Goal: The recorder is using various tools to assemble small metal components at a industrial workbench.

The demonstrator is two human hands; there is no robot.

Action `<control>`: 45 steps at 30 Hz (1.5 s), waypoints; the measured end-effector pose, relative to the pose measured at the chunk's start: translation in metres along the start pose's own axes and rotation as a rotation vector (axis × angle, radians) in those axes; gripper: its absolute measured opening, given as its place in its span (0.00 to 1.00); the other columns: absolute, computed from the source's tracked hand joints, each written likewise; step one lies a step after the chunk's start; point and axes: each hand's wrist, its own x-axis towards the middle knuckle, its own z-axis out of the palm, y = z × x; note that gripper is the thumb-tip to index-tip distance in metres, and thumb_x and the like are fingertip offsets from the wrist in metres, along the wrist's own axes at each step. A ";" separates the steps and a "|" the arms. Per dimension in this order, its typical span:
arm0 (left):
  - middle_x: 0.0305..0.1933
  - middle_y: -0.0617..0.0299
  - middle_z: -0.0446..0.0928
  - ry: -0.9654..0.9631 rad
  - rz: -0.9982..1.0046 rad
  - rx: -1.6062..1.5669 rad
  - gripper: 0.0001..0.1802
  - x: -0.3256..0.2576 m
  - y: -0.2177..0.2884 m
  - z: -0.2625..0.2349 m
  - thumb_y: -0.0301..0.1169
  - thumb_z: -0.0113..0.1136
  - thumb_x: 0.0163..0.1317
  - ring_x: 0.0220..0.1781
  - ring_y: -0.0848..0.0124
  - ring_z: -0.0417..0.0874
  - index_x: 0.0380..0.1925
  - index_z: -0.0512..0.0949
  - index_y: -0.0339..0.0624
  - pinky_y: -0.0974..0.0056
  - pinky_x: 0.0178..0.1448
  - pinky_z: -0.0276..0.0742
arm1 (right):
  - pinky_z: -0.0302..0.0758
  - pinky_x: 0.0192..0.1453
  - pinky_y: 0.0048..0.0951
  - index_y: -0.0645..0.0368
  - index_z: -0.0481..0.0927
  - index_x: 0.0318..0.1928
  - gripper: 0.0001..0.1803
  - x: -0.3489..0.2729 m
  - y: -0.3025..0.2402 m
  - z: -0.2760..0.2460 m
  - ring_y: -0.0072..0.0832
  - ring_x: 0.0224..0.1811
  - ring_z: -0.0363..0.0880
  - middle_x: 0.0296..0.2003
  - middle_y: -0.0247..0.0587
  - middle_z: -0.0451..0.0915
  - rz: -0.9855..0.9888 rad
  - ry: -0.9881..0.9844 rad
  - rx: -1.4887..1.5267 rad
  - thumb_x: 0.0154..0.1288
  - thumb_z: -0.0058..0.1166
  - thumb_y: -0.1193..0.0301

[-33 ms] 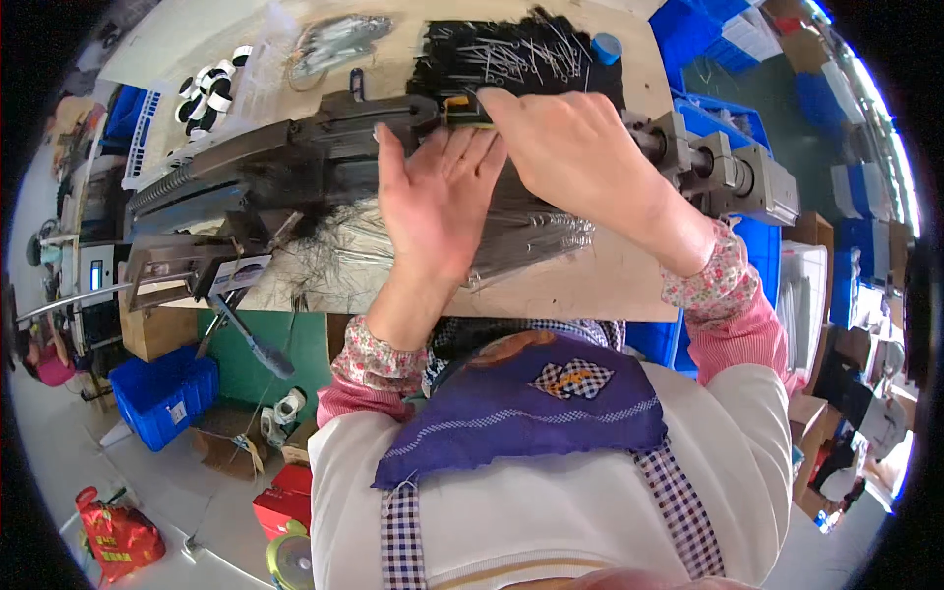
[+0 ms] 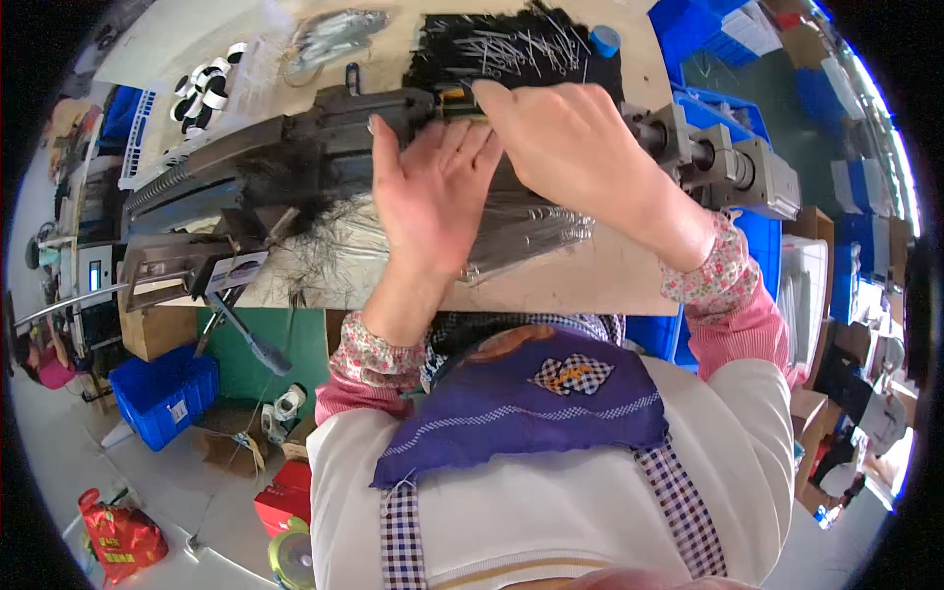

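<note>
My left hand is turned palm up with its fingers stretched out. Its fingertips reach the edge of a long dark metal machine, by a small gap with a yellow part. Bent over that same gap, my right hand has its fingers curled together, back of the hand upward. Whatever those fingers may pinch is hidden. The two hands meet at the left fingertips. Behind them, a black bristly pad carries several thin metal pins with looped ends.
Bundled thin wires and dark bristles lie on the wooden table before the machine. A clear tray with black-and-white rings stands far left, a blue cap far right. Blue crates flank the table's right edge.
The view has shifted very slightly. Both hands keep nearly the same pose at the machine.
</note>
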 end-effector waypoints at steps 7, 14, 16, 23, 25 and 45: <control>0.46 0.54 0.71 -0.037 -0.056 0.108 0.23 0.011 0.005 -0.006 0.47 0.45 0.70 0.55 0.61 0.71 0.43 0.68 0.33 0.56 0.66 0.65 | 0.78 0.24 0.35 0.64 0.74 0.33 0.09 -0.004 0.013 0.012 0.40 0.25 0.83 0.22 0.46 0.80 -0.056 0.075 -0.096 0.54 0.54 0.72; 0.49 0.56 0.71 0.092 -0.012 0.079 0.14 0.015 -0.056 -0.027 0.38 0.54 0.67 0.57 0.61 0.71 0.45 0.71 0.39 0.56 0.67 0.65 | 0.79 0.33 0.39 0.58 0.76 0.42 0.11 -0.111 0.014 0.065 0.38 0.34 0.82 0.30 0.42 0.78 -0.141 -0.269 0.093 0.56 0.49 0.73; 0.52 0.55 0.72 0.097 -0.050 0.122 0.16 0.010 -0.060 -0.033 0.36 0.54 0.67 0.58 0.60 0.72 0.48 0.70 0.38 0.55 0.68 0.65 | 0.79 0.34 0.39 0.57 0.76 0.42 0.12 -0.113 0.014 0.078 0.38 0.35 0.81 0.30 0.41 0.78 -0.232 -0.270 0.145 0.55 0.49 0.73; 0.72 0.43 0.54 -0.203 0.506 1.437 0.37 -0.109 0.030 -0.084 0.33 0.58 0.61 0.75 0.49 0.52 0.68 0.56 0.33 0.49 0.74 0.49 | 0.77 0.37 0.39 0.58 0.74 0.38 0.10 -0.118 0.031 0.074 0.40 0.35 0.80 0.32 0.42 0.78 -0.226 -0.215 0.245 0.52 0.50 0.75; 0.72 0.38 0.52 0.524 1.084 2.653 0.43 -0.120 0.068 -0.119 0.41 0.59 0.59 0.76 0.43 0.46 0.70 0.52 0.36 0.39 0.72 0.47 | 0.76 0.40 0.40 0.60 0.72 0.39 0.13 -0.119 0.037 0.059 0.43 0.37 0.80 0.34 0.45 0.77 -0.174 -0.135 0.429 0.50 0.52 0.78; 0.60 0.47 0.66 -0.192 0.078 1.455 0.21 -0.088 0.017 -0.010 0.34 0.47 0.70 0.60 0.60 0.71 0.56 0.66 0.30 0.62 0.62 0.66 | 0.75 0.33 0.24 0.65 0.75 0.42 0.08 -0.052 -0.007 -0.019 0.23 0.28 0.80 0.28 0.39 0.78 0.146 0.103 0.946 0.66 0.54 0.74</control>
